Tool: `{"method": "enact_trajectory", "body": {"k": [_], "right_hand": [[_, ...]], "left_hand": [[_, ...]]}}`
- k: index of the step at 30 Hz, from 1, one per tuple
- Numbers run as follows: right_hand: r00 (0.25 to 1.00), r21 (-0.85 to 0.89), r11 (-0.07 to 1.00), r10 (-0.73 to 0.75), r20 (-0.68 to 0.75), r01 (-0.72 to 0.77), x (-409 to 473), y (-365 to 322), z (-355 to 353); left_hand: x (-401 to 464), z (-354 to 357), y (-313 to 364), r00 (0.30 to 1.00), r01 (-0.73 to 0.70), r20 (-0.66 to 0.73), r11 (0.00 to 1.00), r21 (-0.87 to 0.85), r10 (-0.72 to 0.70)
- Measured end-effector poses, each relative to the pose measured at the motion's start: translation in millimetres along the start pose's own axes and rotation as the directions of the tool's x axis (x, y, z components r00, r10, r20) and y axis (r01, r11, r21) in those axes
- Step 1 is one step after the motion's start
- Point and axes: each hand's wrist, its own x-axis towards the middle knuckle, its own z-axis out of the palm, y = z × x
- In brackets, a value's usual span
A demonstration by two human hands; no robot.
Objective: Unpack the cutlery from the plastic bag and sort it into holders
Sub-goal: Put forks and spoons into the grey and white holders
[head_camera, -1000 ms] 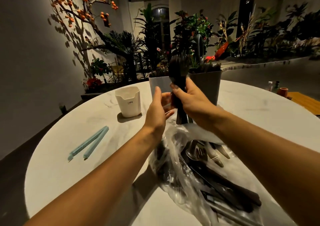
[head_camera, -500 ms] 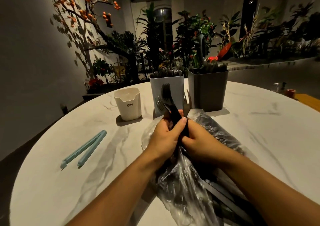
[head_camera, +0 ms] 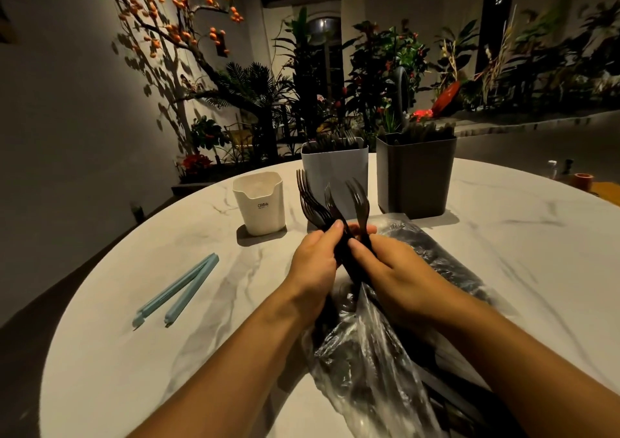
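1. Black plastic forks (head_camera: 330,208) are what we see first in the head view: a bunch of them, tines up, stands over the mouth of the clear plastic bag (head_camera: 369,347), which lies on the marble worktop (head_camera: 208,290) under our wrists.

2. Our left hand (head_camera: 313,263) is curled round the fork handles from the left, and our right hand (head_camera: 391,270) wraps them from the right with the thumb pressed on the stems. Both hands grip the same bunch, and the tines splay apart above them.

3. Beyond the hands stand three holders. The white holder (head_camera: 333,176) and the dark grey holder (head_camera: 414,177) each show dark cutlery tops above the rim, so we judge part of the sorting done. Which kinds sit in which, we cannot tell in this light.

4. The cream holder (head_camera: 260,204) stands to the left of them; we cannot see anything in it.

5. Dark cutlery shows through the bag near the bottom right, so we judge a good share is left to unpack.

6. A pale blue bag clip (head_camera: 177,290) lies open on the worktop at the left, well apart from the bag.

7. By our judgement the step in hand is gathering this bunch of forks to carry it to a holder.
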Motion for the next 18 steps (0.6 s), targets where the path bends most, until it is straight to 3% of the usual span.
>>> {"method": "enact_trajectory", "body": {"k": [4,10,16,18], "right_hand": [[0.999,0.067,0.997,0.029,-0.041,-0.026,3.9,3.4,-2.8],[0.996,0.183,0.982,0.065,-0.064,-0.053,2.3,3.4,-3.1],[0.978,-0.185,0.982,-0.076,-0.193,0.039,-0.1,1.7,1.9],[0.976,-0.285,0.956,-0.127,-0.178,0.072,-0.5,-2.0,1.6]], "left_hand": [[0.4,-1.0,1.8,0.998,0.045,0.045,0.996,-0.072,-0.042],[-0.5,-0.4,0.3,0.997,0.056,0.048,0.998,-0.013,-0.055],[-2.7,3.5,-1.5,1.0,0.019,0.01,0.991,0.134,-0.021],[-5.0,5.8,-0.4,1.0,-0.009,0.021,0.992,0.126,0.006]]}}
